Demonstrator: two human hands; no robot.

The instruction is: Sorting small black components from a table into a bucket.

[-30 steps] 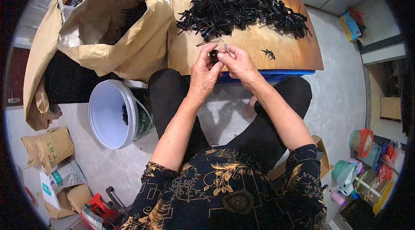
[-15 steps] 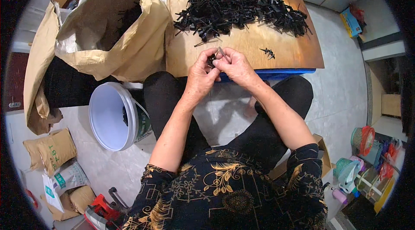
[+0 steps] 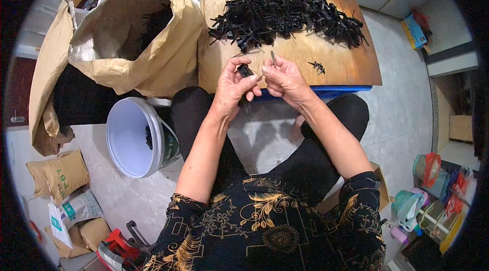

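The right hand (image 3: pixel 288 81) has edged away from the left hand (image 3: pixel 235 87), pinching a strip (image 3: pixel 273 58) (slim, greyish). The left clasps a black piece (image 3: pixel 244 70).

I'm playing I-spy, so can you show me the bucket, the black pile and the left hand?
Bucket (image 3: pixel 127 141): head view, on its white inside wall.
Black pile (image 3: pixel 291 16): head view, around its middle.
Left hand (image 3: pixel 233 90): head view, near the thumb's base.

Pale grey tiled floor (image 3: pixel 405 103)
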